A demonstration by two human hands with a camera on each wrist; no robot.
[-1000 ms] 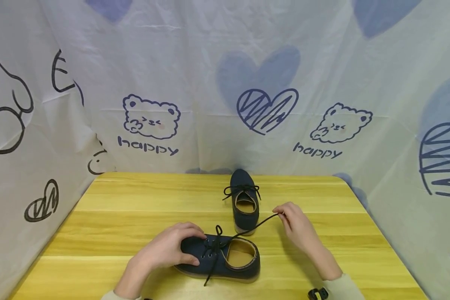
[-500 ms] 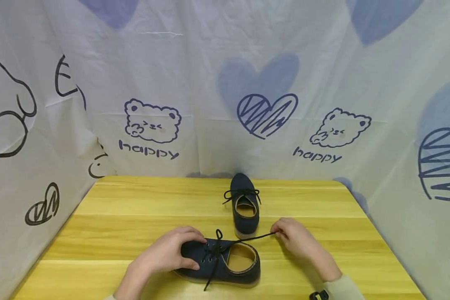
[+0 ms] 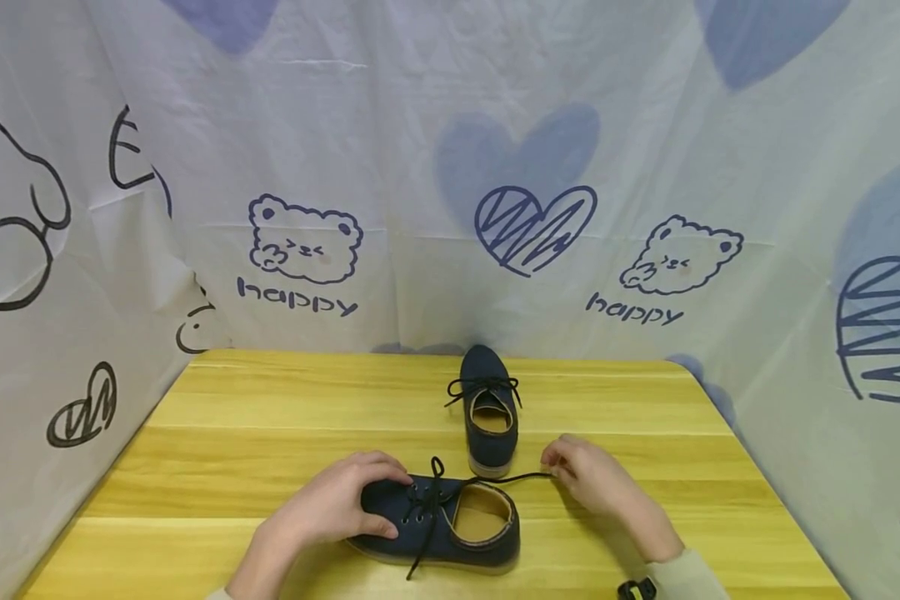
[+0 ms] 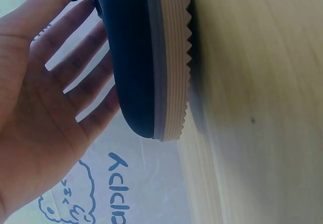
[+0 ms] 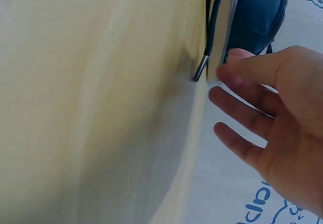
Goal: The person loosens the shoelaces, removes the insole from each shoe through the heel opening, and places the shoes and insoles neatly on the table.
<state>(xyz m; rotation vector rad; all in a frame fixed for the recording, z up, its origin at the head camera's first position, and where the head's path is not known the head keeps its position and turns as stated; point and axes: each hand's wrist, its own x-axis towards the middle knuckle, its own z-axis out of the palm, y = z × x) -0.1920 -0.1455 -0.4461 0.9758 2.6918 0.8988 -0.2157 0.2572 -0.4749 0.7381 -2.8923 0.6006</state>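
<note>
A dark navy lace-up shoe [image 3: 487,542] lies at the front of the table, toe to the left, its black laces loosely looped. My left hand [image 3: 337,504] holds this shoe across the toe, thumb on the near side and fingers on the far side. From its tongue one black shoelace [image 3: 510,478] runs right to my right hand [image 3: 588,475]. In the right wrist view, the shoelace's metal-tipped end [image 5: 202,67] hangs just beside the thumb and forefinger, apart from them. The right hand's other fingers are spread and hold nothing.
A matching navy shoe [image 3: 489,450] stands behind, toe away, its laces tied in a bow. The yellow wood-grain table [image 3: 270,400] ends at a white printed cloth [image 3: 420,292], which also hangs along both sides.
My right hand came down and nearer with the shoelace, then let go of its end; the lace went from taut to slack. The left hand stays on the shoe. The head view tilted slightly up.
</note>
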